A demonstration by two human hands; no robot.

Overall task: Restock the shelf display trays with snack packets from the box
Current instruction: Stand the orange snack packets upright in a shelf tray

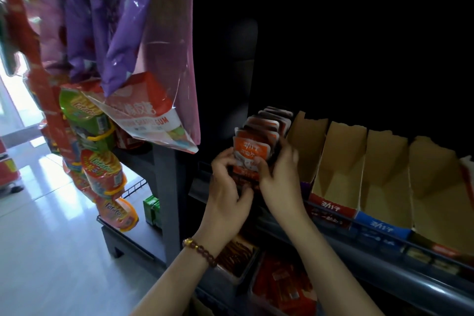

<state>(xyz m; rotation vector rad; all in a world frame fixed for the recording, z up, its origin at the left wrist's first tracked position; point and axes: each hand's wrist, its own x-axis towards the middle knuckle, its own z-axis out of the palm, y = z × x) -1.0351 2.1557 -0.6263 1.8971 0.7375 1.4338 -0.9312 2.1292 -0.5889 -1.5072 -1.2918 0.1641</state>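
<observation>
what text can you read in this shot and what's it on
"Potato": hanging snack packs
"SHAPED GUM": red and white bag; the word before it is cut off
"劲仔": red tray front, blue tray front, packet
Smaller print on all of these: too blurred to read

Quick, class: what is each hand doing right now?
Left hand: holds the orange packets.
Right hand: holds the orange packets too.

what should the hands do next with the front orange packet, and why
Probably seat the orange snack packet upright against its row and let go: left hand and right hand both pinch it at the front, while the brown cardboard trays alongside stand empty.
</observation>
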